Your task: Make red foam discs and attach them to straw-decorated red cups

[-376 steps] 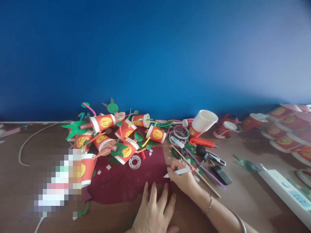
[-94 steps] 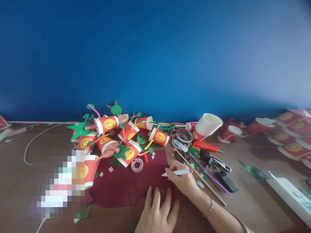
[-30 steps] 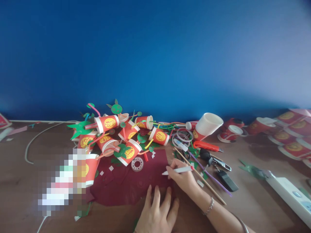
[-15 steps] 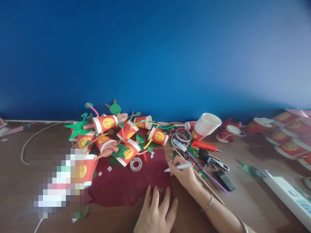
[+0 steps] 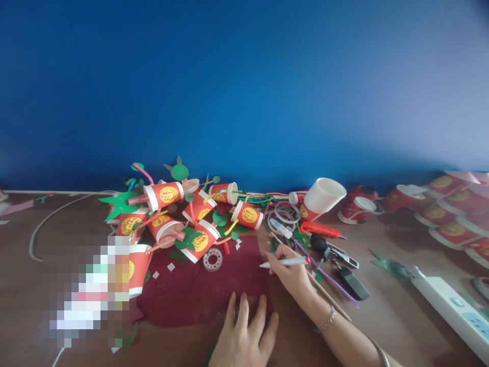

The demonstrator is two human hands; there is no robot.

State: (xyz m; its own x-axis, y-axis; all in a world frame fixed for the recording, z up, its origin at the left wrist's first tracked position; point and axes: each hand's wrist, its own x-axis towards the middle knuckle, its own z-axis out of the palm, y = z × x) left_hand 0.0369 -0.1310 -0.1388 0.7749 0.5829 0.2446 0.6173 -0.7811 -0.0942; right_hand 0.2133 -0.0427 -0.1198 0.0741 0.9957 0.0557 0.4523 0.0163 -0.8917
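My right hand (image 5: 288, 272) grips a white marker (image 5: 292, 261) with a red end, its tip over the right edge of a dark red sheet of paper (image 5: 191, 300). Fingers spread, my left hand (image 5: 246, 329) lies flat across the front edge of that sheet. A white tape roll (image 5: 212, 259) and small white scraps (image 5: 170, 266) rest on the paper. Behind it are piled several red paper cups (image 5: 200, 239) with gold prints, fitted with straws and green paper cutouts (image 5: 124, 203).
To the right lie an orange utility knife (image 5: 321, 229), a wooden stick (image 5: 330, 297), a purple straw (image 5: 336, 280), keys with a black fob (image 5: 353, 283) and a white power strip (image 5: 451, 306). A stack of cups (image 5: 324, 196) leans behind them. A blue wall (image 5: 244, 102) borders the table.
The marker in my right hand has shifted very slightly to the right and tilted flatter. My left hand stays spread on the paper. The whole view has moved a little.
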